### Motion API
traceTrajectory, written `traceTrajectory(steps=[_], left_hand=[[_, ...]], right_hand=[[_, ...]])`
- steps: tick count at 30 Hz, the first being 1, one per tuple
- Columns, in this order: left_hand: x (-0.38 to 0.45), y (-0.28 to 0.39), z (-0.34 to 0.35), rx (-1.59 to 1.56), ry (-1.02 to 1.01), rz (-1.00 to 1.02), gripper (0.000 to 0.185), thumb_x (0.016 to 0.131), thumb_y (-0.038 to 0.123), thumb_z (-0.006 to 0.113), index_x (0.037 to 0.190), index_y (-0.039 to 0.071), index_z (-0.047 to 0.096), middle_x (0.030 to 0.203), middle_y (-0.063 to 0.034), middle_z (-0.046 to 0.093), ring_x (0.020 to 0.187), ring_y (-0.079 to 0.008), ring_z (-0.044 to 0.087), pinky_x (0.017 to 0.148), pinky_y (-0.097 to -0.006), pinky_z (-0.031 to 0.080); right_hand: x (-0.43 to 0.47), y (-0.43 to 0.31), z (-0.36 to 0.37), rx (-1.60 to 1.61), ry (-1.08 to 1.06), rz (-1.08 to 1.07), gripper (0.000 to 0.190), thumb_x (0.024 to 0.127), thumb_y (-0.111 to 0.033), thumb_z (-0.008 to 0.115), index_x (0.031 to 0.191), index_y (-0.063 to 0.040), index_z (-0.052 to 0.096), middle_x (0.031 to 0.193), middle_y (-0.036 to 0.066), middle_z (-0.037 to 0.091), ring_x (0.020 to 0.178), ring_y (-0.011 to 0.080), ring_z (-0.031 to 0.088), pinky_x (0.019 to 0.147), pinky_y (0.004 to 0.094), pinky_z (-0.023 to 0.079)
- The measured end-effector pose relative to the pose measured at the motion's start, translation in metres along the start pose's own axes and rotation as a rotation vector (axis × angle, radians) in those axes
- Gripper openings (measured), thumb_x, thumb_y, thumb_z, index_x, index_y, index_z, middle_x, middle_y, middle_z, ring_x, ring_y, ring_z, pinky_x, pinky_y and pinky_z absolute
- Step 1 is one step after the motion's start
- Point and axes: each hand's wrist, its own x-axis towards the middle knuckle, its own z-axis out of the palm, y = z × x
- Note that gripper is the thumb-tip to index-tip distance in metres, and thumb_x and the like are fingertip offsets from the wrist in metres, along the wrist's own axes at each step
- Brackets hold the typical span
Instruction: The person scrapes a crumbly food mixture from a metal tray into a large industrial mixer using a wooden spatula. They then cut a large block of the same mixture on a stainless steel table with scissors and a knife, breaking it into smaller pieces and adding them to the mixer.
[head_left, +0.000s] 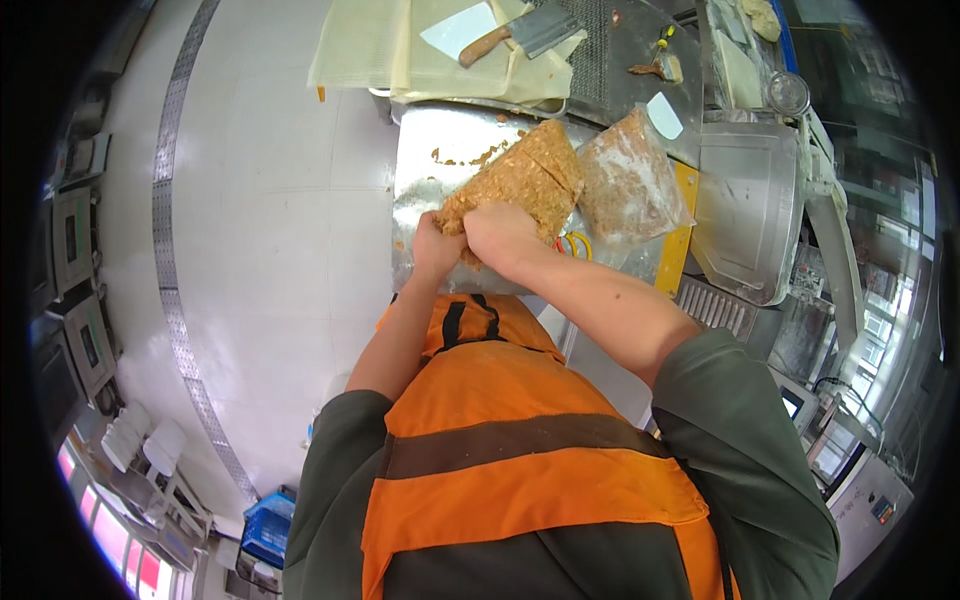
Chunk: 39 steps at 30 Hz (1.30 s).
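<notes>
A thick slab of brown, crumbly dough-like filling (517, 169) lies slantwise on a stainless-steel worktop (420, 157), with a straight cut line across its far right part. At its near left corner, my left hand (437, 246) has its fingers curled around the edge. My right hand (499, 231) is bent into a fist on the near end, close beside the left, its fingertips hidden. Right of the slab rests a clear plastic bag (634, 180) of similar brown stuff, whitish on its surface. Scissors (576, 244) with yellow and red handles lie partly behind my right forearm.
Beyond the slab, a cleaver (536, 34) and a white scraper (457, 31) lie on pale yellow cloth (360, 49). Another white scraper (665, 116) and a brush (670, 69) sit farther right. A yellow strip (677, 232) borders a steel panel (750, 210). Crumbs dot the worktop.
</notes>
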Motion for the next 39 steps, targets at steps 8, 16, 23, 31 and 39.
traceTrajectory(steps=[8,16,23,31,39], left_hand=[[-0.028,0.018,-0.010,0.003,0.018,-0.014,0.075,0.068,0.027,0.097,0.127,-0.002,0.060,0.115,-0.0153,0.075,0.105,-0.0253,0.073,0.092,-0.0367,0.058],[-0.068,-0.002,-0.027,-0.093,-0.071,0.154,0.062,0.074,0.009,0.093,0.124,-0.001,0.058,0.117,-0.0105,0.069,0.105,-0.0190,0.068,0.088,-0.0347,0.059],[-0.079,-0.003,-0.047,-0.194,-0.127,0.087,0.069,0.079,0.021,0.094,0.129,-0.002,0.053,0.113,-0.0137,0.066,0.095,-0.0195,0.067,0.074,-0.0357,0.058],[-0.081,0.037,-0.058,-0.011,-0.066,-0.304,0.074,0.081,0.044,0.087,0.122,-0.010,0.058,0.104,-0.0139,0.066,0.089,-0.0202,0.065,0.071,-0.0350,0.056],[-0.062,-0.058,-0.055,-0.297,0.047,-0.244,0.072,0.085,0.036,0.078,0.140,-0.004,0.055,0.121,-0.0138,0.069,0.100,-0.0252,0.068,0.084,-0.0409,0.056]], right_hand=[[-0.013,0.000,0.054,0.013,0.290,-0.018,0.014,0.088,-0.012,0.069,0.090,-0.001,0.077,0.088,0.018,0.079,0.079,0.0336,0.079,0.068,0.0444,0.064],[-0.061,-0.014,0.128,-0.111,0.447,0.015,0.018,0.096,-0.012,0.057,0.106,-0.001,0.066,0.075,0.019,0.074,0.070,0.0351,0.077,0.058,0.0492,0.061],[-0.097,0.013,0.057,0.175,0.320,0.104,0.021,0.096,-0.014,0.066,0.115,-0.007,0.070,0.089,0.023,0.077,0.083,0.0410,0.076,0.076,0.0510,0.061],[-0.172,0.011,0.058,0.702,0.392,0.329,0.024,0.096,-0.018,0.075,0.118,-0.008,0.072,0.095,0.019,0.077,0.089,0.0396,0.075,0.078,0.0472,0.058],[-0.187,-0.003,0.053,0.882,0.305,0.380,0.027,0.102,-0.016,0.070,0.128,-0.006,0.068,0.076,0.007,0.072,0.056,0.0126,0.063,0.053,0.0323,0.050]])
